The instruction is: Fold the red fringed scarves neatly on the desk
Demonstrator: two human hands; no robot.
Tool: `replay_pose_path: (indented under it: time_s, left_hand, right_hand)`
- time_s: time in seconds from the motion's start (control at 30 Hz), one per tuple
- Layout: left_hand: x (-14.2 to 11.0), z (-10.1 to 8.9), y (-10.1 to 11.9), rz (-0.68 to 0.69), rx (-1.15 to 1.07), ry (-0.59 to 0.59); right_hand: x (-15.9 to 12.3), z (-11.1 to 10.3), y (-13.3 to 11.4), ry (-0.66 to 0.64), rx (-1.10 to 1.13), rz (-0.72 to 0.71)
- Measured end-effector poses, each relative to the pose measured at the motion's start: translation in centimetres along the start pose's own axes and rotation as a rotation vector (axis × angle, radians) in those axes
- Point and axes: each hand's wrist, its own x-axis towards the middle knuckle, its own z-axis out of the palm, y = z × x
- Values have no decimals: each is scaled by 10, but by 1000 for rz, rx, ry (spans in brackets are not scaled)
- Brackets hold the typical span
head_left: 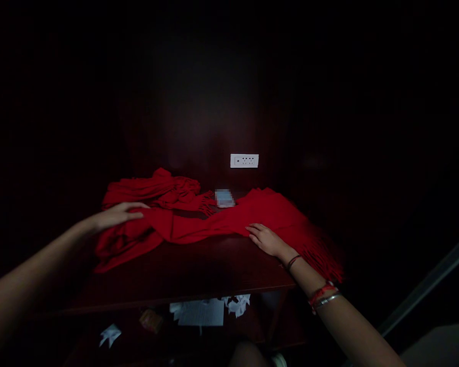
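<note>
A red fringed scarf [270,206] stretches across a dark reddish table, wide at the right and twisted narrower toward the left. My left hand [120,215] rests over its bunched left part, fingers stretched out and thumb apart. Lying on its front edge right of the middle, my right hand [265,238] has its fingers extended and slightly bent. Behind the left part is a crumpled heap of the same red cloth [153,188], with fringe at its right end. Whether the heap and the scarf are one piece, I cannot tell.
A pale blue, blurred packet [224,198] lies at the table's back, below a white wall socket [244,161]. Under the tabletop are white papers [201,312], crumpled paper [238,305], a brownish packet [151,321] and a paper scrap [110,335]. The surroundings are very dark.
</note>
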Motion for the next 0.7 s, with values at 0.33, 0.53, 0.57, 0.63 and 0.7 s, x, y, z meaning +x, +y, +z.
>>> replay_pose_path:
  time_s: [0.33,0.53,0.57,0.63,0.7]
  left_hand:
    - [38,-44,-56,-11,590,249]
    - [32,-1,-14,22,564,134]
    - [34,10,5,130,520,110]
    - [39,39,48,389,416,55]
    - [43,70,92,564,323,16]
  right_hand:
    - [1,0,0,-1,-17,35]
    - [1,0,-1,28,-11,43]
    - [1,-1,0,36,-8,41]
    - [1,-2,0,57,-2,33]
    - [0,-5,0,84,2,26]
